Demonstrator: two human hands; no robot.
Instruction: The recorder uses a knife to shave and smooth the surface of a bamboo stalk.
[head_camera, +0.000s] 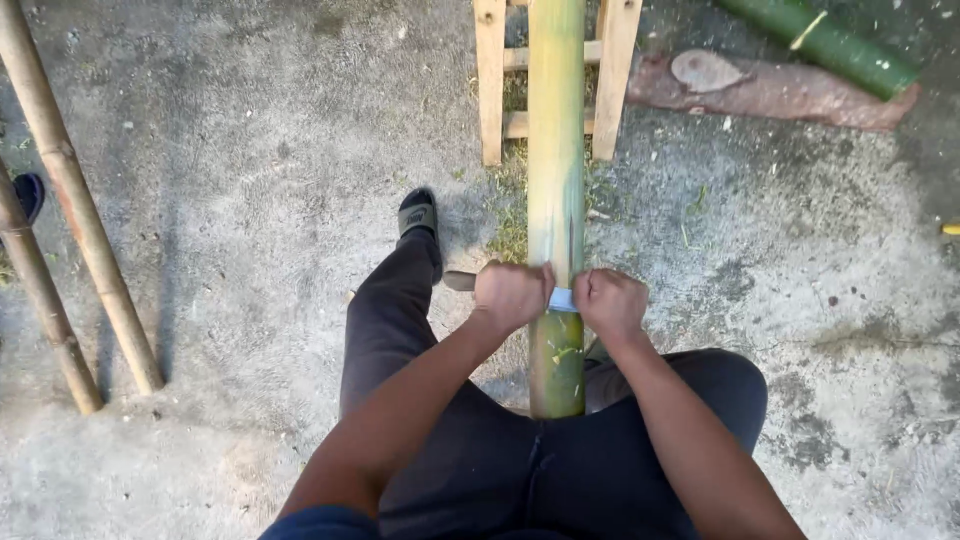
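Bamboo pole (556, 150) top cut off by upper edge, near end hidden between legs, blade (563, 298) mostly hidden by both fists, wooden frame (490, 80) cut off at top, green bamboo piece (830, 45) cropped at upper edge, dark shoe (30, 195) partly hidden behind leaning poles (75, 200)

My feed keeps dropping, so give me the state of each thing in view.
Left hand: closed on the blade's handle end.
Right hand: closed on the blade's other end.
Blade: lying across the bamboo pole.
Bamboo pole: resting on the wooden frame, skin scraped pale above the blade, green below.
Log: lying on the concrete.
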